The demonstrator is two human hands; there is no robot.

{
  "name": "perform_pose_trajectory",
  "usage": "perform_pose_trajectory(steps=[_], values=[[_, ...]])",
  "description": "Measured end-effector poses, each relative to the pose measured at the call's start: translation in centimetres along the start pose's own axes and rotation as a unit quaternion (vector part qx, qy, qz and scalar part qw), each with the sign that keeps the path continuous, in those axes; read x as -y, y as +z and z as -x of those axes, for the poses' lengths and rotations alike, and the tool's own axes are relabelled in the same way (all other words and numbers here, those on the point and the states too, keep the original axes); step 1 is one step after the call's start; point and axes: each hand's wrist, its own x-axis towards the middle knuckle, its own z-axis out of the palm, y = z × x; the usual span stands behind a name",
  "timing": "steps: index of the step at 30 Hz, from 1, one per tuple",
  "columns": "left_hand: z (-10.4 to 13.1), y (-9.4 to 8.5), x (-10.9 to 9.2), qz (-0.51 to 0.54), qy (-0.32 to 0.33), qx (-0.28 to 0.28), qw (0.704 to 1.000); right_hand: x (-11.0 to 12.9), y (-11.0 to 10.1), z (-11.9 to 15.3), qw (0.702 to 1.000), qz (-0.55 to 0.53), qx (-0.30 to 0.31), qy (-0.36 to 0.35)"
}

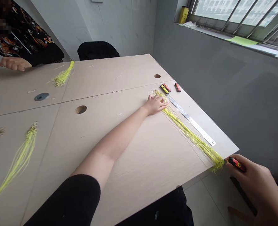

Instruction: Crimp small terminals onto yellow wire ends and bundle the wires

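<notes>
A long bundle of thin yellow-green cords (188, 128) lies across the right part of the table, its near end at the table's edge. My left hand (155, 104) rests palm down on the far end of the bundle, fingers spread and pressing on it. Small metal ends (158, 92) show just past the fingertips. At the near end of the cords, my right hand (254, 175) is closed around a red-and-black lighter (237, 164). The lighter's tip is close to the cord ends; I cannot tell whether they touch. A steel ruler (191, 121) lies along the bundle's right side.
Several small red, yellow and black lighters (165, 88) lie beyond the ruler. More cord bundles are at left (30, 138) and far left (63, 75). The table (120, 138) has cable holes. Across it, a person's hand (16, 63) rests near the edge. A black chair (97, 50) stands behind.
</notes>
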Motion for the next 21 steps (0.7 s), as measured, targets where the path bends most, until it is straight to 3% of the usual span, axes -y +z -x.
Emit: perform_pose_trajectory(steps=[14, 21], values=[[-0.04, -0.2, -0.15, 0.005, -0.008, 0.004, 1.0, -1.05, 0.23, -0.32, 0.998, -0.019, 0.053, 0.024], [0.17, -0.34, -0.36, 0.019, -0.017, -0.012, 1.0, -0.51, -0.21, -0.03, 0.998, -0.052, -0.011, 0.02]])
